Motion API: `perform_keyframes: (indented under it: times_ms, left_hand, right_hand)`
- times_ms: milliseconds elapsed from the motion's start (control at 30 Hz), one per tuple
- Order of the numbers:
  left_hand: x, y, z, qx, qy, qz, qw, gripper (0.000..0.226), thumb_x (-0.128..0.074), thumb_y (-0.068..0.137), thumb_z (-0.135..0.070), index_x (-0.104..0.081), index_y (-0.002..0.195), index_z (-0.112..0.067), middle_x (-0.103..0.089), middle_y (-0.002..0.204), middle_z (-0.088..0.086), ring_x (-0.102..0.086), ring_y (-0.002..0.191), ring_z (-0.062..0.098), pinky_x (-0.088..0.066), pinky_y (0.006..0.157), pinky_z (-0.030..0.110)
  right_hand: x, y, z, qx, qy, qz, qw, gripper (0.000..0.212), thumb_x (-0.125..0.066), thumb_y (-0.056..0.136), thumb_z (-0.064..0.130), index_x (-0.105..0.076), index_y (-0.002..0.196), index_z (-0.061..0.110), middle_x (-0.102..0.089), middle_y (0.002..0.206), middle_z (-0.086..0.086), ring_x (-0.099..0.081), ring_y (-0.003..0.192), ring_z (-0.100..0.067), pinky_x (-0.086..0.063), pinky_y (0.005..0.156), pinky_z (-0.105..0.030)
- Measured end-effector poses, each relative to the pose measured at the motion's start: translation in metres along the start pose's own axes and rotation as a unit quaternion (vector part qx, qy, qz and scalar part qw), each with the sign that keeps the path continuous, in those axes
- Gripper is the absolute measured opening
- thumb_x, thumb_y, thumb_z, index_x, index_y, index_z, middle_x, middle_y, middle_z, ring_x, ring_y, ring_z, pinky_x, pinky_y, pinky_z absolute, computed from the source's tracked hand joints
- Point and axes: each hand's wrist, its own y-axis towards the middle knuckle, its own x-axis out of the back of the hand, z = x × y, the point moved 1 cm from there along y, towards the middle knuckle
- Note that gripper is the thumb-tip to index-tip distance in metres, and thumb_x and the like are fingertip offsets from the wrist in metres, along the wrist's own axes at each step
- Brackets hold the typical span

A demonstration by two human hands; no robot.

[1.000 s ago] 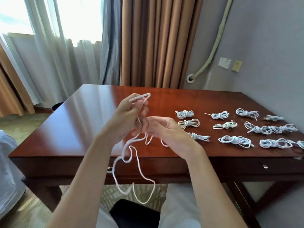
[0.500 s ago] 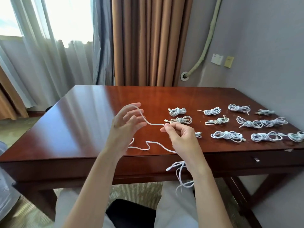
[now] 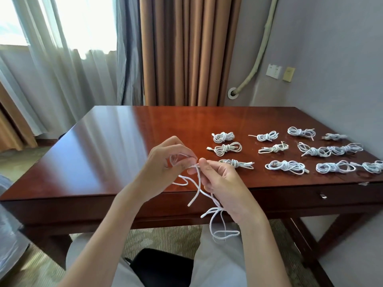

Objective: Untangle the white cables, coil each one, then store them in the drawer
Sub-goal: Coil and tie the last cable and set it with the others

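- Head view: the left hand point(image 3: 165, 162) and the right hand point(image 3: 222, 181) both pinch one loose white cable point(image 3: 215, 206) over the table point(image 3: 103, 146) front edge.
- Its loops hang down below the hands.
- Coiled cables point(image 3: 286, 165) lie in rows on the right.

Place: most likely a hotel room or a bedroom at home.
Furniture: a polished dark red wooden desk point(image 3: 116, 141) with a shallow drawer point(image 3: 323, 196) under its front edge.
Window: sheer white curtains point(image 3: 62, 59) let in daylight, with heavy tan drapes point(image 3: 186, 50) beside them.
Walls: plain grey, with a wall socket point(image 3: 274, 71) and a wrapped pipe point(image 3: 257, 59) entering a wall port.
Floor: patterned carpet point(image 3: 165, 239).
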Motion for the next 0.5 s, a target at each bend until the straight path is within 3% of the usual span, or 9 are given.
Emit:
perform_keyframes:
  times_ms: [133, 200, 267, 333, 400, 500]
  left_hand:
    - [-0.003, 0.001, -0.002, 0.048, -0.018, 0.008, 0.999, 0.012, -0.07, 0.084, -0.03, -0.071, 0.093, -0.021, -0.062, 0.081, -0.017, -0.061, 0.069, 0.005, -0.044, 0.063, 0.015]
    - [-0.003, 0.003, -0.004, 0.074, -0.003, -0.006, 0.997, 0.022, -0.073, 0.078, -0.037, -0.066, 0.096, -0.025, -0.064, 0.076, -0.012, -0.06, 0.06, 0.002, -0.043, 0.057, 0.016]
    - [-0.002, 0.005, -0.004, 0.085, 0.015, -0.045, 0.995, 0.028, -0.075, 0.077, -0.041, -0.06, 0.096, -0.028, -0.064, 0.084, -0.005, -0.063, 0.06, 0.013, -0.05, 0.056, 0.031]
    - [-0.003, 0.004, -0.004, 0.073, 0.034, -0.078, 0.994, 0.028, -0.074, 0.082, -0.045, -0.059, 0.09, -0.023, -0.062, 0.09, -0.002, -0.063, 0.067, 0.018, -0.053, 0.059, 0.034]
    - [-0.006, -0.003, -0.005, 0.068, 0.062, -0.061, 0.994, 0.04, -0.069, 0.083, -0.061, -0.064, 0.083, -0.021, -0.061, 0.101, -0.006, -0.064, 0.079, 0.013, -0.053, 0.071, 0.026]
    - [-0.018, -0.015, -0.01, 0.079, 0.12, 0.051, 0.988, 0.046, -0.059, 0.079, -0.074, -0.073, 0.088, -0.03, -0.056, 0.122, -0.017, -0.059, 0.101, 0.007, -0.046, 0.094, 0.029]
  right_hand:
    - [-0.001, -0.004, -0.002, 0.002, -0.03, 0.03, 0.999, 0.038, -0.049, 0.104, 0.04, -0.076, 0.104, 0.014, -0.041, 0.061, 0.006, -0.032, 0.053, -0.004, -0.03, 0.054, -0.017]
    - [-0.002, -0.005, -0.003, -0.003, -0.008, 0.041, 0.999, 0.034, -0.052, 0.103, 0.037, -0.075, 0.103, 0.012, -0.042, 0.061, 0.004, -0.031, 0.051, -0.004, -0.028, 0.05, -0.017]
    - [-0.001, -0.006, -0.005, -0.007, 0.019, 0.033, 0.999, 0.036, -0.056, 0.097, 0.039, -0.075, 0.101, 0.009, -0.044, 0.062, 0.002, -0.033, 0.051, -0.004, -0.028, 0.05, -0.017]
    - [0.0, -0.006, -0.006, -0.007, 0.061, -0.015, 0.998, 0.037, -0.06, 0.095, 0.039, -0.074, 0.097, 0.006, -0.046, 0.06, 0.003, -0.034, 0.049, -0.003, -0.031, 0.049, -0.014]
    - [0.001, -0.005, -0.007, 0.015, 0.073, -0.079, 0.994, 0.038, -0.062, 0.094, 0.041, -0.074, 0.093, 0.004, -0.052, 0.057, 0.004, -0.041, 0.05, -0.003, -0.037, 0.054, -0.014]
    - [0.001, -0.006, -0.007, 0.054, 0.028, -0.111, 0.992, 0.033, -0.061, 0.096, 0.039, -0.073, 0.091, 0.009, -0.073, 0.071, -0.001, -0.065, 0.065, -0.004, -0.053, 0.069, -0.018]
